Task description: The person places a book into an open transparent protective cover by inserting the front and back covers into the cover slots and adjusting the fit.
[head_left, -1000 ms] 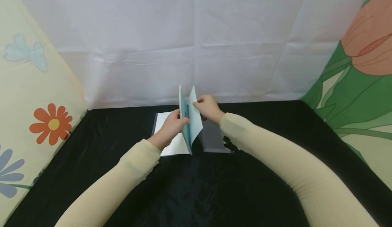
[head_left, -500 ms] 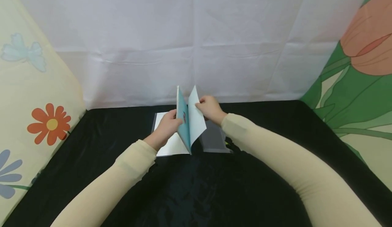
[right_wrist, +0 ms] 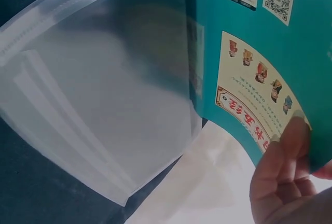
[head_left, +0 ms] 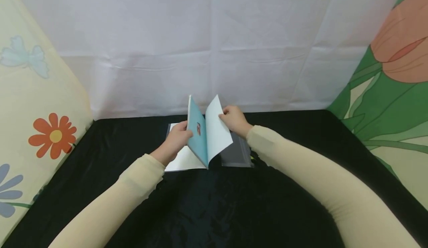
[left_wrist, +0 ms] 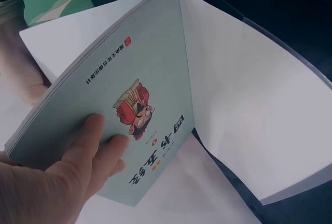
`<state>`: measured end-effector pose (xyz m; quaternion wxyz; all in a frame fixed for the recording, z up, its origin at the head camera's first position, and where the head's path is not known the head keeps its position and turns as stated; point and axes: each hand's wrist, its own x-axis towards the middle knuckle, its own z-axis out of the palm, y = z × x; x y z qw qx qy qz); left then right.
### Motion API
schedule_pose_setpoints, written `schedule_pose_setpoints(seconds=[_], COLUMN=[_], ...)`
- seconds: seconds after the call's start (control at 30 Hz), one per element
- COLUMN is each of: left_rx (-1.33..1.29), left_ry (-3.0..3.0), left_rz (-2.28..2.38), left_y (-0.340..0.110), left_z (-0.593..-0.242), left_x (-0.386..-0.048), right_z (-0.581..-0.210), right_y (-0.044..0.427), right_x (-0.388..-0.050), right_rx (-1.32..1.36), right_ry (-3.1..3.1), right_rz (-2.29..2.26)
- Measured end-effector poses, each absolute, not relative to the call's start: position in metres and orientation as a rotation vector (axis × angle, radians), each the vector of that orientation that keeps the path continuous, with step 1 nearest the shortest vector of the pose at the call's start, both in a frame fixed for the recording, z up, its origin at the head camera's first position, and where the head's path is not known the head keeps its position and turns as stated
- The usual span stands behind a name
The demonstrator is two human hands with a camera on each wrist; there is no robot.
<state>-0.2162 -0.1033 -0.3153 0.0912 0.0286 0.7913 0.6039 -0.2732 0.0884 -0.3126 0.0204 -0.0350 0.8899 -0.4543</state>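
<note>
A thin teal book (head_left: 197, 125) stands partly spread at the middle of the table. My left hand (head_left: 174, 140) grips its page block, thumb on a teal page with a small picture. In the left wrist view its fingers (left_wrist: 93, 138) lie on a teal page with a cartoon figure and printed characters. My right hand (head_left: 235, 121) pinches the edge of the back cover (head_left: 217, 129), white inside. That cover's teal outside (right_wrist: 316, 63), with a barcode and QR code, shows in the right wrist view. Beside it lies a clear plastic book-cover flap (right_wrist: 104, 89).
A white sheet or inner cover (head_left: 185, 160) lies flat at the left under the book. Black cloth (head_left: 214, 211) covers the table. A white cloth backdrop (head_left: 214, 47) hangs behind, with flower-patterned panels at both sides, a red flower (head_left: 55, 135) on the left one.
The book has spread wider. My left hand has moved left with the page block, and my right hand has moved slightly right with the cover, so more of the teal page shows.
</note>
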Motion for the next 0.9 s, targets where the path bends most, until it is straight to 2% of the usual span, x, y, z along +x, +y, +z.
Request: schedule_pose_setpoints(seconds=[0.47,0.9], left_rx=[0.157,0.061], left_ry=[2.416,2.404], left_rz=[1.779,1.775], left_y=[-0.112,-0.121], left_z=[-0.317,-0.323], left_x=[-0.212,-0.215], right_z=[-0.316,-0.32], right_y=[0.097,0.102], right_x=[-0.271,-0.271], right_rx=[-0.129,-0.129], right_ry=[2.753,2.777], right_rz=[-1.452,-1.417])
